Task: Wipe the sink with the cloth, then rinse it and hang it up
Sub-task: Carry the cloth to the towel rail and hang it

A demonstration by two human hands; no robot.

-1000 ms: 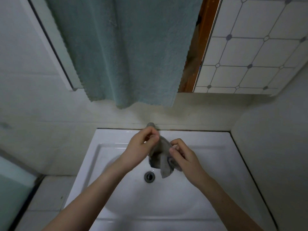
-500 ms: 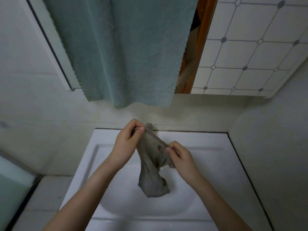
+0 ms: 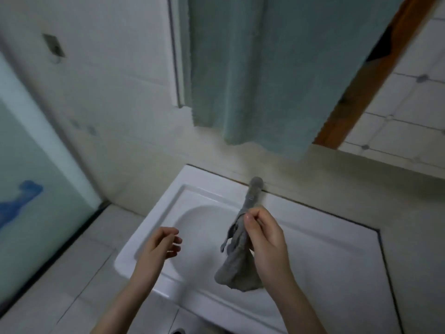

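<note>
Left hand lets go of the cloth
Right hand (image 3: 263, 239) alone pinches the grey cloth (image 3: 237, 266) over the sink (image 3: 313, 237); left hand (image 3: 160, 247), at nine o'clock, is now free, hanging likely next

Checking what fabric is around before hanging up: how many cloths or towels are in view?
2. A small grey cloth hangs pinched in the right hand over the white sink. A large teal towel hangs on the wall above. Others may be out of view.

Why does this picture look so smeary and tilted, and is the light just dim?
Head view: motion blur softens the left hand, the right hand and the grey cloth; the wide lens bends and tilts the sink; the light is dim and even, greenish, with no glare.
</note>
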